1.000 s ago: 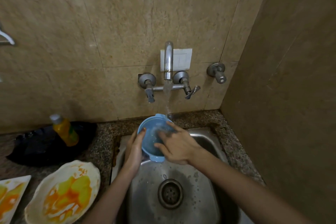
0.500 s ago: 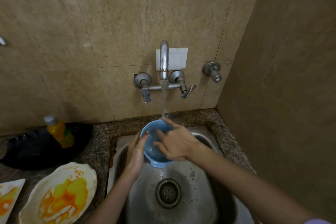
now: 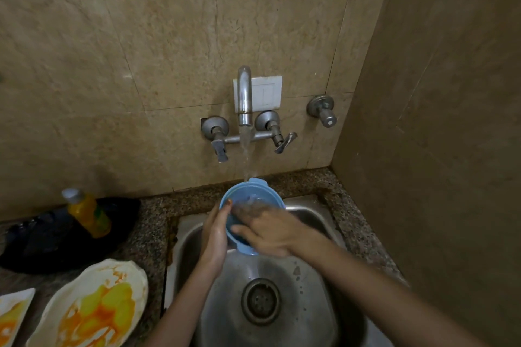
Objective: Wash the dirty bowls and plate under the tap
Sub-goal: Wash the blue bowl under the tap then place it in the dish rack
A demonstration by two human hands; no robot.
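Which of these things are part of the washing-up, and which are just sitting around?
In the job: blue bowl in the left hand; right hand rubbing inside; running tap; sink; stained oval plate; stained dish at left edge.
Lying about: yellow bottle; black cloth or bag; wall switch; spare valve.
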